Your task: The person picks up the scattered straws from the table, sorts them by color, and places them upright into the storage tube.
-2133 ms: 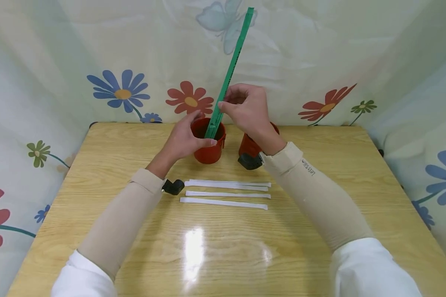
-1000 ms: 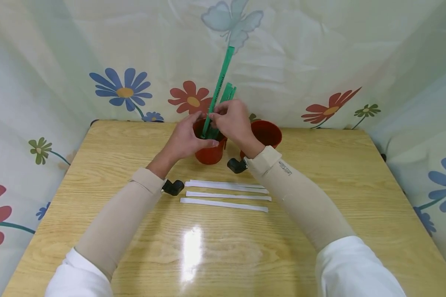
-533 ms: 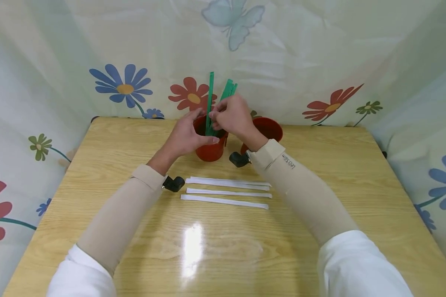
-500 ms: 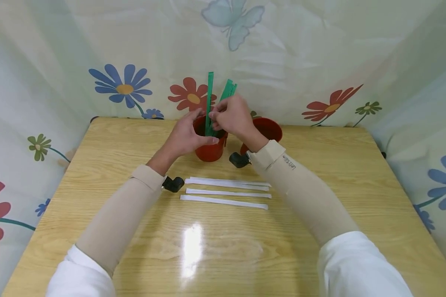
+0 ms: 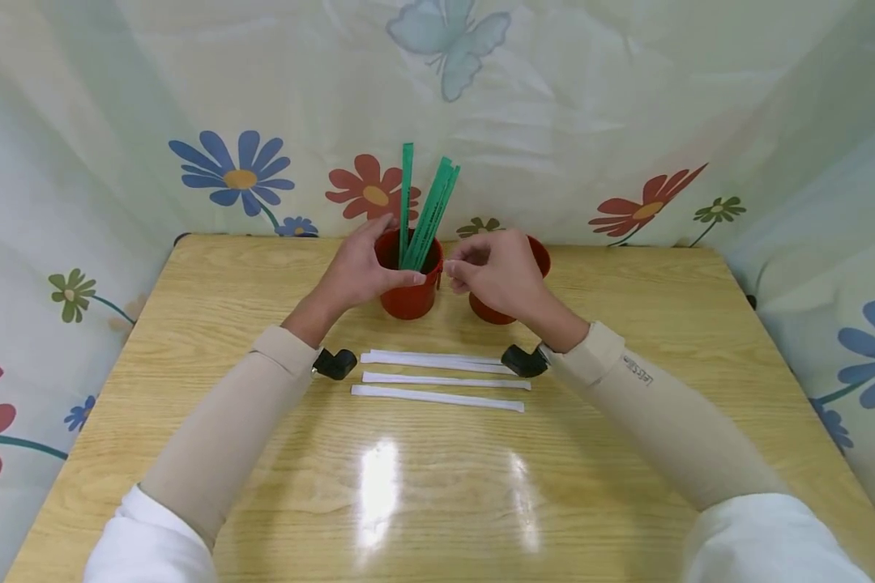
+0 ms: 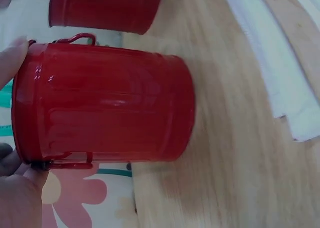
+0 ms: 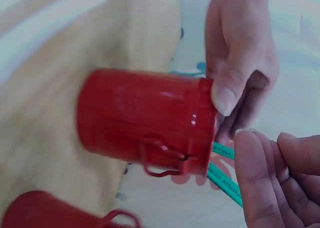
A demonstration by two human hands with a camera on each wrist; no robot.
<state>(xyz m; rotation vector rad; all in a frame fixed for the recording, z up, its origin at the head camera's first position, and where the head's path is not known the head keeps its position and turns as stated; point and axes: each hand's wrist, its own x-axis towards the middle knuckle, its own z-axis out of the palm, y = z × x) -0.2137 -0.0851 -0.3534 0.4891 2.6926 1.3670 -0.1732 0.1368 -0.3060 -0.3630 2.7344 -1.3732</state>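
My left hand [image 5: 353, 271] holds a small red metal bucket [image 5: 408, 303] by its rim, thumb on the near side and fingers on the far side. Several slim green wrapped straws [image 5: 434, 212] with black print stand in it; one leans left, the others lean right. My right hand [image 5: 506, 271] hovers just right of this bucket, fingers loosely bent. In the right wrist view its fingers [image 7: 257, 183] hold nothing, close by the straws' upper parts. A second red bucket [image 5: 490, 312] stands behind the right hand, partly hidden by it.
Several white paper-wrapped straws [image 5: 437, 397] lie roughly parallel across the wooden table [image 5: 262, 453], in front of the buckets. A flowered curtain [image 5: 591, 121] hangs close behind the table's back edge and along both sides.
The right hand lowered a green straw into the left bucket, let it go and drew back to the right. The left hand has kept its hold on the rim.
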